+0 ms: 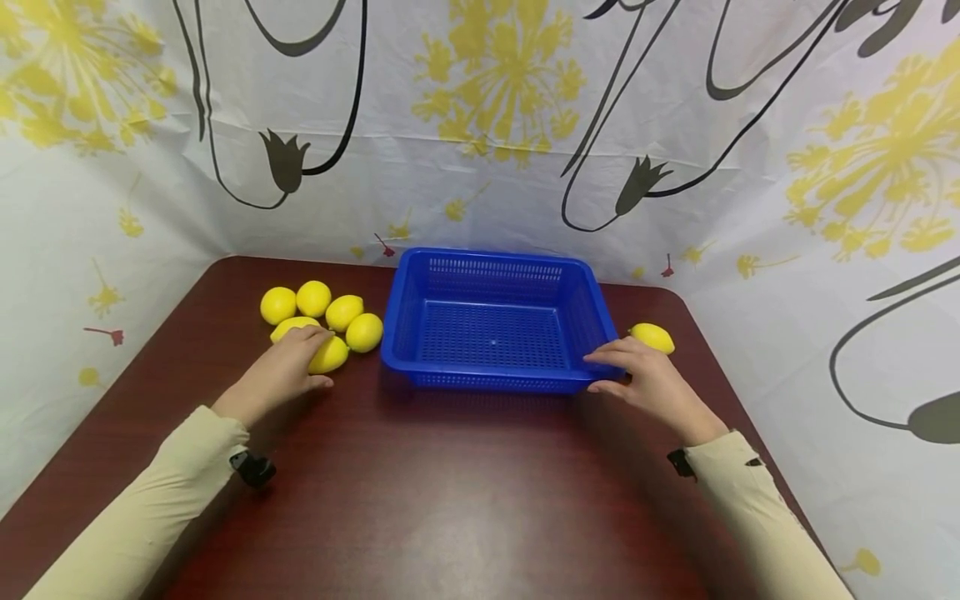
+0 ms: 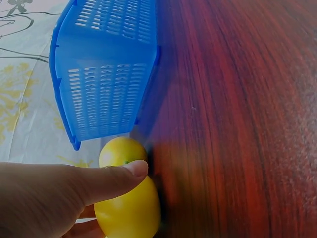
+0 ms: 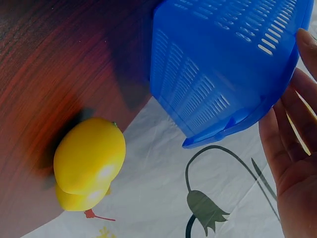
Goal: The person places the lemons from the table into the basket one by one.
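Note:
My left hand (image 1: pixel 281 371) reaches over the lemons at the left of the table. Its fingers lie over the nearest lemon (image 1: pixel 330 355), with the thumb at its near side. In the left wrist view, the thumb crosses in front of this lemon (image 2: pixel 130 210), and the fingers pass behind it. The blue plastic basket (image 1: pixel 487 368) stands upright in the middle. At its right front corner, my right hand (image 1: pixel 651 377) holds the rim, fingers over the inner side and thumb outside. The right wrist view shows the thumb at the basket's rim (image 3: pixel 285 91); the fingertips are hidden behind it.
Several lemons (image 1: pixel 314 298) cluster left of the basket. Right of it, beyond my right hand, lies another lemon (image 1: pixel 652 337); the right wrist view shows two lemons (image 3: pixel 89 156) close together there. A patterned cloth (image 1: pixel 480 192) hangs behind the dark red-brown table (image 1: pixel 457 492).

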Demonstrator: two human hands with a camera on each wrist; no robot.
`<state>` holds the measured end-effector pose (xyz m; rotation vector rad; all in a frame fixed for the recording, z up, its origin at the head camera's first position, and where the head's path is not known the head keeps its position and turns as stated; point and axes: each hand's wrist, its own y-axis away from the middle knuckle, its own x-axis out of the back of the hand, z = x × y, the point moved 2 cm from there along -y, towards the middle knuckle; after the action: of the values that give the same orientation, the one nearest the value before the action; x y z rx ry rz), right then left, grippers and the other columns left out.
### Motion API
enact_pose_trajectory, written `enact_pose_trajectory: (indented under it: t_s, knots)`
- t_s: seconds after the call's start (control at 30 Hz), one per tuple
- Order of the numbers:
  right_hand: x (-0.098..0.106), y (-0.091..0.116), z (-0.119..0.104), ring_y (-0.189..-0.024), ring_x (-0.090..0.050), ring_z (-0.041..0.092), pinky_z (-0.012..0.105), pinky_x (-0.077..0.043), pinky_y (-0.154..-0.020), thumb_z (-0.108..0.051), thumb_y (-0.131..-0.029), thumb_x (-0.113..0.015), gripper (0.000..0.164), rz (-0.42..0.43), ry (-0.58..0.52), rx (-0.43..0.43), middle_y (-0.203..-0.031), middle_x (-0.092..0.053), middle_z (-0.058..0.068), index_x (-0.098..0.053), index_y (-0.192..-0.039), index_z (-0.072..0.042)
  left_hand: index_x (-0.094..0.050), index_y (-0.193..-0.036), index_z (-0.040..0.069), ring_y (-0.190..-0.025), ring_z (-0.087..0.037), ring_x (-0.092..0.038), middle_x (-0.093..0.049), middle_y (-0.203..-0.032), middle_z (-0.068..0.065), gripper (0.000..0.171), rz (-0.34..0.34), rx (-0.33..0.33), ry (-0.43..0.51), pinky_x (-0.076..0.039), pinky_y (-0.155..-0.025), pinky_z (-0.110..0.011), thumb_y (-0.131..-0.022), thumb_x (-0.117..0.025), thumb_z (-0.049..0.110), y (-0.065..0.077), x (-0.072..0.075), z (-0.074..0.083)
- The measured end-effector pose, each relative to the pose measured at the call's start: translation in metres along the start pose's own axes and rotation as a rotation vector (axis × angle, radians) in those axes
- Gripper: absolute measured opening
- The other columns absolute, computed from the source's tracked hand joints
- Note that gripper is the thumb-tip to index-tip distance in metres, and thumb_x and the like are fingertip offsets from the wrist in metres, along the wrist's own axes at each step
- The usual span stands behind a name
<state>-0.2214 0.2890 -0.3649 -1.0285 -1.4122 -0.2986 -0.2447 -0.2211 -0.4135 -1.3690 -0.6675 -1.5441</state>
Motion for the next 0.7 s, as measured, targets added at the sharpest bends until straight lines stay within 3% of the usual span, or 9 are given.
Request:
enact_pose_trajectory:
  t_s: [0.37, 0.7]
  knots:
    - [0.0005, 0.003, 0.0021, -0.092, -0.067, 0.018, 0.038, -0.053, -0.085, -0.015, -0.071, -0.087, 0.031, 0.041, 0.006, 0.028, -0.096, -0.073, 0.002, -0.077, -0.1, -0.009, -0.053, -0.13, -0.014, -0.116, -0.046, -0.052, -0.058, -0.126, -0.03, 0.069, 0.017, 0.001, -0.038, -0.046, -0.101, -0.055, -0.077, -0.084, 0.019, -0.0006, -0.0029, 0.0009]
    - [-0.0015, 0.0046, 0.0049, -0.087, -0.067, 0.014, 0.02, -0.049, -0.082, -0.013, -0.07, -0.088, 0.026, 0.072, -0.016, 0.046, -0.091, -0.073, -0.001, -0.078, -0.094, -0.011, -0.058, -0.121, -0.013, -0.105, -0.043, -0.057, -0.063, -0.113, -0.029, 0.064, 0.043, 0.041, -0.046, -0.05, -0.093, -0.054, -0.074, -0.086, 0.022, -0.0003, -0.0053, 0.0046]
